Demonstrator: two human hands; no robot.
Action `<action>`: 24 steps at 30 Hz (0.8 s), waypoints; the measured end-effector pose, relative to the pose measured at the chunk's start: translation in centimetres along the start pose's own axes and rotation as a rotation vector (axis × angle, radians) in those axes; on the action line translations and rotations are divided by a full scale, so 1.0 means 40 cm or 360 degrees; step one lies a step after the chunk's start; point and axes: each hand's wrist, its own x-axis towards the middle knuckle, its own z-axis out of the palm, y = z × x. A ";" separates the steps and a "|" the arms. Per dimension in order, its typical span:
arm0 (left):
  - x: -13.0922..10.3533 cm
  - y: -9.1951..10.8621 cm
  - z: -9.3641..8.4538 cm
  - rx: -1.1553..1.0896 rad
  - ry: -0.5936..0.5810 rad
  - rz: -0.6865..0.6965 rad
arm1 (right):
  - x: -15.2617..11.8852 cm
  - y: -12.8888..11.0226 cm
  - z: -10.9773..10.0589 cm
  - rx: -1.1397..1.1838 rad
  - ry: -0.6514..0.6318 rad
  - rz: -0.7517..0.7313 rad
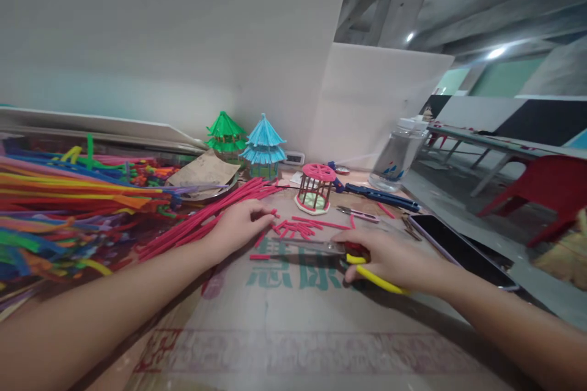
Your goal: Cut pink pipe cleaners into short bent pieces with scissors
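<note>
Curled around a pair of yellow-handled metal scissors (332, 248), the right hand (373, 256) has them over the brown table (270, 314). The blades look spread apart and point at the left hand (245, 226). That hand has its thumb and finger close together, near the short red fuzzy sticks (298, 230), but I can't tell if it is pinching one. Those little sticks lie in a messy heap in the middle, between the two hands. A bunch of long red fuzzy sticks (202, 226) lies by the left arm. Just behind the heap stands a small round cage with a pink top and brown posts (316, 188). Farther back are a blue pointy-roofed toy tower (263, 143) and a green pointy-roofed toy tower (223, 132), side by side. A black flat phone (461, 250) lies near the right arm
</note>
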 end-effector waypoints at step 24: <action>-0.019 0.000 0.021 0.0241 0.0070 0.0331 | 0.019 0.039 0.024 -0.0420 0.0392 -0.0132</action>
